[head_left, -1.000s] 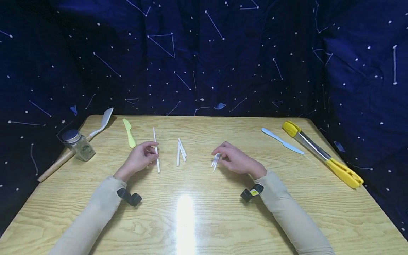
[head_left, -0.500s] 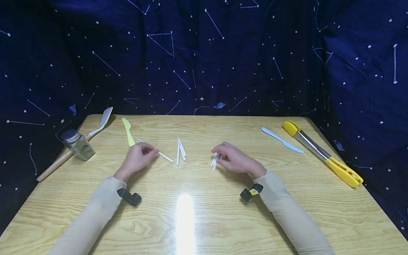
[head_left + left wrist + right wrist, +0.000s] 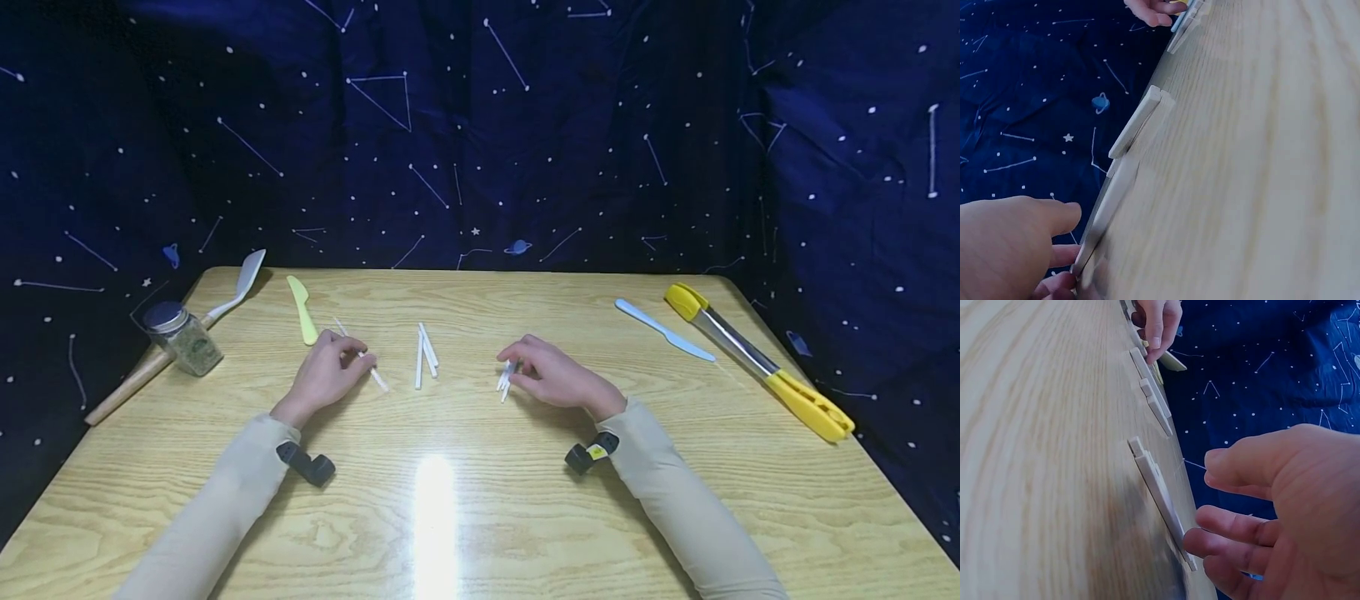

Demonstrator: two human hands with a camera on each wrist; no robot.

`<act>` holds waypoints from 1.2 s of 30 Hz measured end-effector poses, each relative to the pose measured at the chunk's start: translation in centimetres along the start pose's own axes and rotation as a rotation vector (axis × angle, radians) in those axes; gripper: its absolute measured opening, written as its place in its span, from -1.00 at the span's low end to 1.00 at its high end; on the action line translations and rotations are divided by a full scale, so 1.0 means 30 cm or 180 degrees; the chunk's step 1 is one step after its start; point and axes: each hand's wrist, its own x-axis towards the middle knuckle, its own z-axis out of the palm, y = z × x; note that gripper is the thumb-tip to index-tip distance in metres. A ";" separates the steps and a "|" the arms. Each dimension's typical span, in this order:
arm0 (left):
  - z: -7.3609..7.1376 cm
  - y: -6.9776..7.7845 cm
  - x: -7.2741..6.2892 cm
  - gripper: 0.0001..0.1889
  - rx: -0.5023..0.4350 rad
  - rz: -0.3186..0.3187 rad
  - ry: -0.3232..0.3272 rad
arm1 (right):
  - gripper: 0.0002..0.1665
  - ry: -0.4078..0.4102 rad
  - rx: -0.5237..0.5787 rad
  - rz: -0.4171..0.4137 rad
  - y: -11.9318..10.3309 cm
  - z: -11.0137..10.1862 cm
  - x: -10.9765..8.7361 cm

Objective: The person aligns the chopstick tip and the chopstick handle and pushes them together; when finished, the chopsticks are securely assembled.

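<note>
One white stick (image 3: 380,381) slants at the fingertips of the left grip (image 3: 326,371), down on the wood-grain surface (image 3: 495,533) and well in from every edge. Pinched, or merely touched? Can't tell from these views! A modest strip of wood separates it from three more white sticks (image 3: 418,360) in the middle, then a wider gap runs across to a cluster of white sticks (image 3: 504,381) by the right grip (image 3: 555,375): released, that one, thumb apart from loosely bent fingers. Broad room on the near side, too.

And the look of them: slim, straight, pale, the middle three gathered close, the slanting one smeared with blur. Left fingers cover much of its middle; right fingers mask the cluster's far end, so no sure count. Over in the left wrist view, the frame crops the left grip.

Farther out, a yellow-green knife (image 3: 302,312) lies just beyond the left grip, a spatula (image 3: 243,279) takes the left edge, a jar (image 3: 197,348) blocking part of its handle. Blue knife (image 3: 663,330) right, yellow tongs (image 3: 806,404) by that edge, starry curtain (image 3: 480,125) past the back!
</note>
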 end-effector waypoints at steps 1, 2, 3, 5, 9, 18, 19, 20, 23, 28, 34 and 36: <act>-0.002 -0.001 0.000 -0.66 -0.0009 0.0006 0.0013 | -0.61 -0.0001 0.0005 -0.0010 0.001 0.000 0.000; -0.003 -0.003 0.000 -0.67 -0.0024 0.0019 0.0022 | -0.62 -0.0006 0.0000 -0.0019 0.000 0.000 0.000; -0.005 -0.005 0.001 -0.68 -0.0035 0.0044 0.0025 | -0.62 -0.0010 0.0002 -0.0025 0.000 0.000 0.001; -0.007 -0.009 0.003 -0.69 -0.0042 0.0113 0.0011 | -0.64 -0.0011 0.0014 -0.0041 -0.001 -0.001 0.001; -0.013 -0.019 0.010 -0.68 -0.0037 0.0237 -0.0043 | -0.66 -0.0018 0.0008 -0.0034 0.001 0.000 0.003; -0.022 -0.024 0.016 -0.64 0.0009 0.0210 -0.0149 | -0.66 -0.0007 -0.0131 -0.0070 0.028 0.017 0.007; -0.023 -0.023 0.016 -0.64 0.0007 0.0209 -0.0150 | -0.66 0.0006 -0.0146 -0.0069 0.032 0.020 0.008; -0.024 -0.022 0.016 -0.64 0.0006 0.0210 -0.0149 | -0.66 0.0018 -0.0146 -0.0053 0.034 0.022 0.009; -0.026 -0.022 0.015 -0.64 0.0010 0.0224 -0.0151 | -0.67 0.0045 -0.0151 -0.0016 0.045 0.032 0.012; -0.026 -0.021 0.015 -0.63 0.0028 0.0245 -0.0192 | -0.71 0.0120 -0.0113 0.0037 0.055 0.043 0.013; -0.026 -0.009 0.015 -0.63 -0.0188 0.0398 -0.0085 | -0.76 0.0230 -0.0095 -0.0025 0.069 0.055 0.014; -0.027 0.000 0.014 -0.66 -0.0287 0.0485 -0.0002 | -0.78 0.0245 -0.0113 -0.0034 0.069 0.056 0.015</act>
